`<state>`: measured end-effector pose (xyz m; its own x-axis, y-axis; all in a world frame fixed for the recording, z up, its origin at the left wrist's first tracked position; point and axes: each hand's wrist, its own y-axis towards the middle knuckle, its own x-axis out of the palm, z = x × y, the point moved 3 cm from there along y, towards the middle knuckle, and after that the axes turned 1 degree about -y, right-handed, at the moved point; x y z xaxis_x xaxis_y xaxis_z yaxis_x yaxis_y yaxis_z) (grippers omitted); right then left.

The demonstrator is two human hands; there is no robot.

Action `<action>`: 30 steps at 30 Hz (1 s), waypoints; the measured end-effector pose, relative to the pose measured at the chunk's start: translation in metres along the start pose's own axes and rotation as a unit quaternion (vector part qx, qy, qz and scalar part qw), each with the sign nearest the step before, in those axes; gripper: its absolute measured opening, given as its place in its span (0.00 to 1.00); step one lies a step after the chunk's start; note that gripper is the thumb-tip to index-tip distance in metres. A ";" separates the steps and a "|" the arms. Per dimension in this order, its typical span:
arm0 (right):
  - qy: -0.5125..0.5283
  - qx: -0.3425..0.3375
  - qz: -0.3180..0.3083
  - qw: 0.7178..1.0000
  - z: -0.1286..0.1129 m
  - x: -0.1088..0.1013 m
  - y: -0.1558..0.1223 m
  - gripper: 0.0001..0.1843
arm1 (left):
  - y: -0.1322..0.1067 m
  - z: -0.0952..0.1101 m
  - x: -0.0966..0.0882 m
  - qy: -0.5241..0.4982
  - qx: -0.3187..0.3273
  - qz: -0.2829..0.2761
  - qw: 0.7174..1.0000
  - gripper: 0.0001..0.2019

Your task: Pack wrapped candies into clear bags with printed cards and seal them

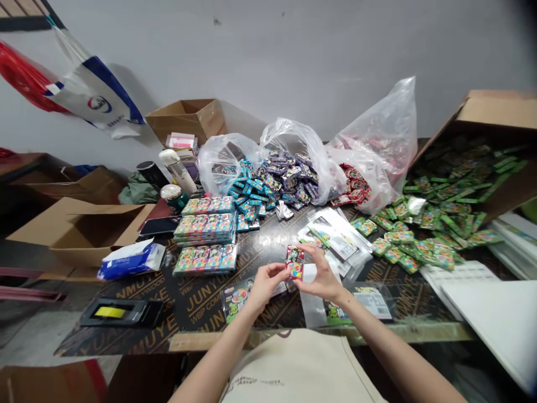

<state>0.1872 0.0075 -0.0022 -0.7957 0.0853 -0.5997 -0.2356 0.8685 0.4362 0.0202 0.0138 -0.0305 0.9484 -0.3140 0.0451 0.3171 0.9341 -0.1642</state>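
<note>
Between my two hands, above the front of the table, is a small red printed packet (295, 262). My left hand (268, 282) pinches its lower left edge. My right hand (321, 274) curves around its right side, thumb at the bottom and fingers at the top. Below my hands lie flat printed plastic pouches, one at the left (235, 299) and another at the right (371, 302). Stacks of wrapped packets (205, 258) stand left of my hands. Behind them are loose blue packets (251, 196), purple packets (289, 176), red packets (352, 184) and green packets (432, 246).
Clear plastic bags (293, 131) stand along the wall, with a tipped carton (495, 109) at right. A tape dispenser (121, 313), a blue wipes pack (134, 260), bottles (176, 168) and a phone (159, 226) lie at left. White boards (499, 313) jut over the right edge.
</note>
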 end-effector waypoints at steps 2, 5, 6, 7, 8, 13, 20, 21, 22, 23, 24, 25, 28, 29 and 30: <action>-0.044 0.004 0.010 0.999 0.009 -0.003 -0.005 0.37 | -0.004 -0.008 -0.012 0.189 0.063 0.022 0.980 0.29; -0.094 0.016 0.001 0.995 0.024 -0.005 -0.014 0.36 | -0.012 -0.022 -0.025 0.418 0.115 0.034 0.900 0.46; -0.103 0.020 -0.006 0.994 0.027 -0.005 -0.018 0.35 | -0.015 -0.025 -0.027 0.452 0.118 0.025 0.884 0.48; -0.106 0.022 -0.015 0.994 0.029 -0.003 -0.021 0.35 | -0.018 -0.027 -0.028 0.466 0.122 0.014 0.876 0.48; -0.102 0.023 -0.024 0.994 0.031 -0.002 -0.024 0.35 | -0.020 -0.028 -0.028 0.466 0.128 0.006 0.876 0.48; -0.003 0.027 -0.079 0.996 0.026 0.002 -0.029 0.39 | -0.030 -0.009 -0.026 0.383 0.154 -0.028 0.910 0.49; 0.035 0.006 -0.052 0.998 0.009 -0.018 -0.018 0.40 | -0.034 0.014 -0.028 0.258 0.126 -0.034 0.957 0.49; 0.035 0.017 -0.016 0.999 0.009 -0.021 -0.015 0.39 | -0.033 0.015 -0.029 0.244 0.125 -0.033 0.961 0.49; 0.041 0.036 0.026 0.998 0.010 -0.023 -0.012 0.37 | -0.032 0.016 -0.029 0.235 0.124 -0.032 0.964 0.50; 0.048 0.062 0.066 0.995 0.013 -0.023 -0.010 0.36 | -0.032 0.017 -0.030 0.231 0.123 -0.031 0.965 0.50; 0.050 0.090 0.100 0.990 0.017 -0.022 -0.007 0.36 | -0.031 0.018 -0.030 0.234 0.124 -0.028 0.964 0.50; 0.044 0.117 0.120 0.985 0.023 -0.019 -0.006 0.36 | -0.031 0.018 -0.031 0.243 0.126 -0.020 0.962 0.50; -0.009 0.162 0.060 0.985 0.039 0.001 -0.003 0.39 | -0.033 0.020 -0.036 0.283 0.135 0.018 0.949 0.48; -0.022 0.161 0.016 0.987 0.043 0.009 -0.003 0.39 | -0.035 0.021 -0.038 0.296 0.138 0.027 0.945 0.48; -0.027 0.154 -0.023 0.987 0.044 0.015 -0.004 0.39 | -0.037 0.022 -0.040 0.309 0.140 0.032 0.940 0.48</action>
<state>0.2008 0.0269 -0.0426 -0.7555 0.0600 -0.6524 -0.0834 0.9789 0.1867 -0.0291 -0.0043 -0.0050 0.8069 -0.2133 -0.5508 0.3312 0.9355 0.1230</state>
